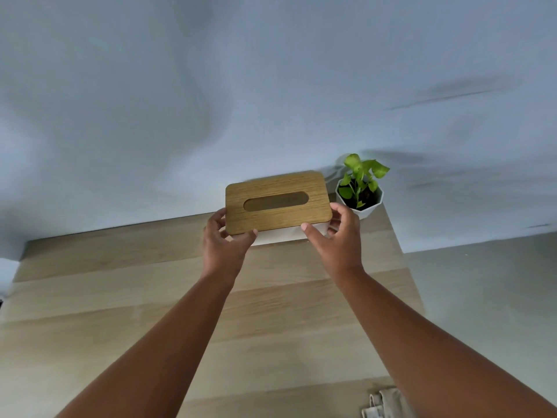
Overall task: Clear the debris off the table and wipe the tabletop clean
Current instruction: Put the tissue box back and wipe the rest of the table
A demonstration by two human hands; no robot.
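A tissue box (277, 203) with a wooden lid and a white body is at the far side of the light wooden table (120, 297), near the wall. My left hand (224, 239) grips its left near corner, thumb on the lid edge. My right hand (337, 236) grips its right near corner, fingers curled round the side. The slot in the lid shows no tissue. I cannot tell whether the box rests on the table or is held just above it.
A small green plant in a white faceted pot (360, 193) stands just right of the box, close to my right hand. A beige cloth (382, 402) lies at the table's near right edge. A pale wall rises behind the table; grey floor lies to the right.
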